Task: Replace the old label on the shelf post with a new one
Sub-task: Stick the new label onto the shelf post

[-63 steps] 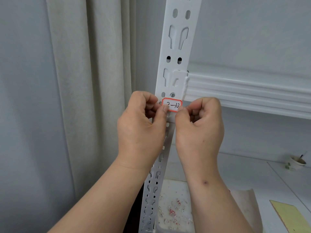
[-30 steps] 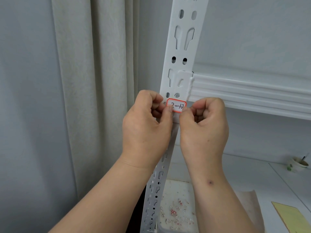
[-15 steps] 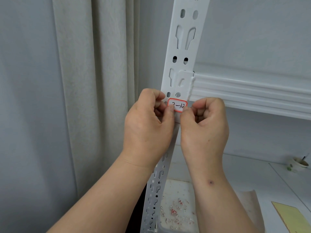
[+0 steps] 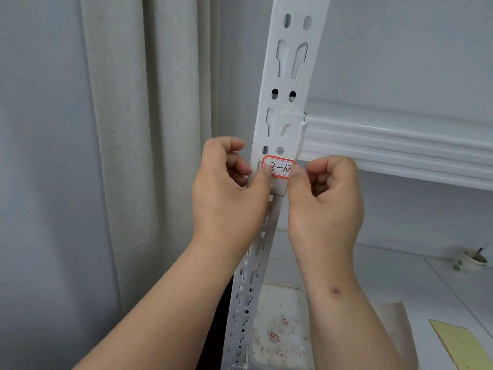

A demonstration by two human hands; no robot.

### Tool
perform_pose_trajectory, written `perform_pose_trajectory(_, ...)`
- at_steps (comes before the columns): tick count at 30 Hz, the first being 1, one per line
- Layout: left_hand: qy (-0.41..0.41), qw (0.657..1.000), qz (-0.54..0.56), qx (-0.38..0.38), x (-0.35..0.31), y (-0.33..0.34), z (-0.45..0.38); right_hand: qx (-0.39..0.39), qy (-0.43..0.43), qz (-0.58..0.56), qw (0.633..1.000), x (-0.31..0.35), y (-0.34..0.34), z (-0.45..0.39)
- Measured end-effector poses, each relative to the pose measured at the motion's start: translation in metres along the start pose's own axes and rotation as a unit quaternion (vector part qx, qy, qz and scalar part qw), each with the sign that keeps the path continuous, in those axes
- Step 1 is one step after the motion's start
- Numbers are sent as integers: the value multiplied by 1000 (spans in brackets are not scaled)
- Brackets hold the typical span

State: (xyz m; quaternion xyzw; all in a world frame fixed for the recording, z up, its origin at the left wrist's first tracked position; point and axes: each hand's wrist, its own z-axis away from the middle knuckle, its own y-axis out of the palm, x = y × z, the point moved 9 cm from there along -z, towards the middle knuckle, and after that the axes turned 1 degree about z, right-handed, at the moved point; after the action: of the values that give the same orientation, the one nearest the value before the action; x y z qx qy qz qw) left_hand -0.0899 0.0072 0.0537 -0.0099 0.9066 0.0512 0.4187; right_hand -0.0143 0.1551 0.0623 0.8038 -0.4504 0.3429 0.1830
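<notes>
On post point(image 4: 286, 73): label point(image 4: 278, 166), both thumbs.

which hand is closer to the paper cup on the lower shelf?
Right. The right hand is at the label's right edge, on the paper cup's side; the left hand is across the post, farther away.

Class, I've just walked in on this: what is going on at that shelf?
A person is fitting a red-bordered label marked "2-10" onto the white slotted shelf post, just below the shelf beam. The left hand and right hand each press a thumb on one lower corner, other fingers curled. Paper scraps lie on the surface below.
</notes>
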Motion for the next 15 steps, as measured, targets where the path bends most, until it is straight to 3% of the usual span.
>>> perform_pose_trajectory(6,-36,996,81,7,9,3,-2,-2,3,-8,1000,-4,1,2)
perform_pose_trajectory(15,-47,995,78,33,15,9,-3,4,4,-9,1000,-2,3,5)
